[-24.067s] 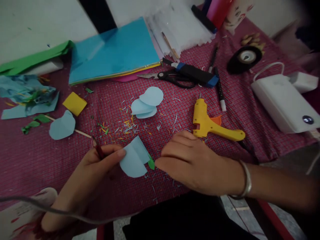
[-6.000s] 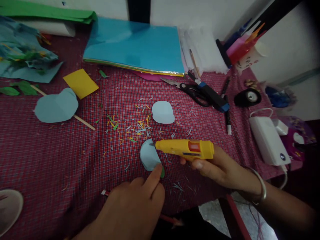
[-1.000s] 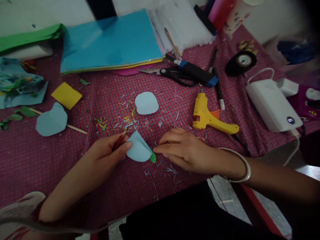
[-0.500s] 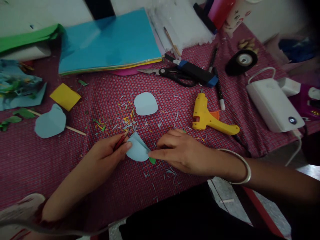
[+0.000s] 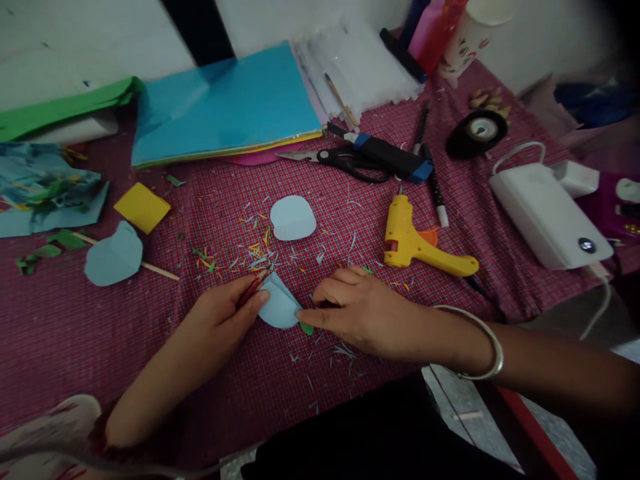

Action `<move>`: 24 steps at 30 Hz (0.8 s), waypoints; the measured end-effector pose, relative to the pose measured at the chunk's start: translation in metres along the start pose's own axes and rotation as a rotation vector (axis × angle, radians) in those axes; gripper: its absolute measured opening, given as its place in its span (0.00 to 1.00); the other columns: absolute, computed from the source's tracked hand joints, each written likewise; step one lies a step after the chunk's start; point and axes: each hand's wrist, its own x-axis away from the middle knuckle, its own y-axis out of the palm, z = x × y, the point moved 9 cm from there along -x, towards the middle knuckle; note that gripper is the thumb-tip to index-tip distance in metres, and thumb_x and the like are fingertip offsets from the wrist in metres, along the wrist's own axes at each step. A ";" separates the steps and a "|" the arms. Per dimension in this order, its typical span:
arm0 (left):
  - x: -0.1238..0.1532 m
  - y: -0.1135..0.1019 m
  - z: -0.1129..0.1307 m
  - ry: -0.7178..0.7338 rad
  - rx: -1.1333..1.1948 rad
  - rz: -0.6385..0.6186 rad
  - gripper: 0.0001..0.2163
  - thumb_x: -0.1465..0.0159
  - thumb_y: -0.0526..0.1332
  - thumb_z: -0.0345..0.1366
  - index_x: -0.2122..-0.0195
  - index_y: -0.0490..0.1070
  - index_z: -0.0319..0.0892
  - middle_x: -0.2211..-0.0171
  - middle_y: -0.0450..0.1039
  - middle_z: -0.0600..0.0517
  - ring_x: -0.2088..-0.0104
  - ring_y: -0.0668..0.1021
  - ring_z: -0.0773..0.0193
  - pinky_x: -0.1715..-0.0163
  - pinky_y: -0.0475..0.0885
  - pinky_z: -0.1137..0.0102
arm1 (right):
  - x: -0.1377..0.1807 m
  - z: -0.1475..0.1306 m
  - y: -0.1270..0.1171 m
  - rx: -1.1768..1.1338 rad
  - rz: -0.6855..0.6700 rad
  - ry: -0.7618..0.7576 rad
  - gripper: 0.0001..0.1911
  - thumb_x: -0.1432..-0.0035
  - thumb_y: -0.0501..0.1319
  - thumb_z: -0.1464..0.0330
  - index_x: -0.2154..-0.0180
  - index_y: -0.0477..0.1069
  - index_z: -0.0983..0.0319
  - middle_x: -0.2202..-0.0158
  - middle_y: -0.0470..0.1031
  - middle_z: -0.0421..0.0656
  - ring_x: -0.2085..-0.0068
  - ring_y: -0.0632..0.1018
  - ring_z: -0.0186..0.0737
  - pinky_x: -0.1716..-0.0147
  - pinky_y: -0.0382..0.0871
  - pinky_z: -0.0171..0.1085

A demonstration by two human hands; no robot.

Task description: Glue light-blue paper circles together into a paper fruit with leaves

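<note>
My left hand (image 5: pixel 233 313) is closed round a red pencil (image 5: pixel 254 288), tip pointing away from me. Its thumb also presses on the left edge of a folded light blue paper piece (image 5: pixel 280 307). At the paper's right edge, my right hand (image 5: pixel 357 307) pinches the fold with its forefinger; the other fingers are curled and the thumb is mostly hidden. A small green paper leaf (image 5: pixel 307 329) shows under that fingertip. Just beyond the hands lies a flat, rounded light blue cutout (image 5: pixel 293 219), among thin paper trimmings (image 5: pixel 257 250).
On the checked cloth (image 5: pixel 225 220), a yellow glue gun (image 5: pixel 407 240) lies right, below scissors (image 5: pixel 345 160) and a blue-black cutter (image 5: pixel 390 157). Further right are black tape (image 5: pixel 475 133) and a white power bank (image 5: pixel 547 213). Left: a blue cutout on a stick (image 5: pixel 115 257), yellow paper (image 5: pixel 143 207). Behind: blue sheets (image 5: pixel 225 107).
The view has shifted slightly, so the table things sit a little lower in it. Both hands keep their hold on the folded blue paper, whose fold looks nearly the same.
</note>
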 end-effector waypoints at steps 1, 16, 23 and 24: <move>0.000 -0.001 0.000 -0.006 -0.014 0.004 0.13 0.35 0.54 0.45 0.72 0.67 0.42 0.75 0.64 0.56 0.74 0.67 0.67 0.74 0.65 0.71 | 0.000 0.000 0.001 0.003 -0.003 0.003 0.15 0.32 0.52 0.68 0.48 0.71 0.57 0.61 0.72 0.44 0.62 0.67 0.41 0.63 0.56 0.41; -0.002 -0.014 -0.012 -0.075 -0.153 0.203 0.13 0.40 0.58 0.45 0.75 0.63 0.43 0.79 0.63 0.58 0.77 0.66 0.68 0.76 0.61 0.71 | 0.000 0.000 0.002 0.018 0.003 -0.011 0.15 0.32 0.54 0.68 0.47 0.70 0.58 0.62 0.71 0.43 0.62 0.66 0.41 0.62 0.53 0.41; -0.005 -0.016 -0.008 -0.053 -0.218 0.222 0.12 0.40 0.60 0.43 0.75 0.63 0.44 0.79 0.65 0.58 0.78 0.67 0.68 0.76 0.62 0.71 | -0.001 -0.001 0.002 0.013 -0.015 -0.011 0.15 0.33 0.54 0.67 0.47 0.69 0.58 0.61 0.71 0.43 0.61 0.66 0.42 0.62 0.54 0.41; -0.005 -0.018 -0.006 -0.051 -0.239 0.245 0.12 0.40 0.60 0.43 0.75 0.62 0.44 0.79 0.65 0.59 0.78 0.68 0.68 0.77 0.62 0.71 | 0.000 -0.001 0.002 0.012 -0.016 -0.010 0.15 0.33 0.54 0.67 0.46 0.69 0.58 0.61 0.71 0.43 0.61 0.66 0.42 0.62 0.54 0.41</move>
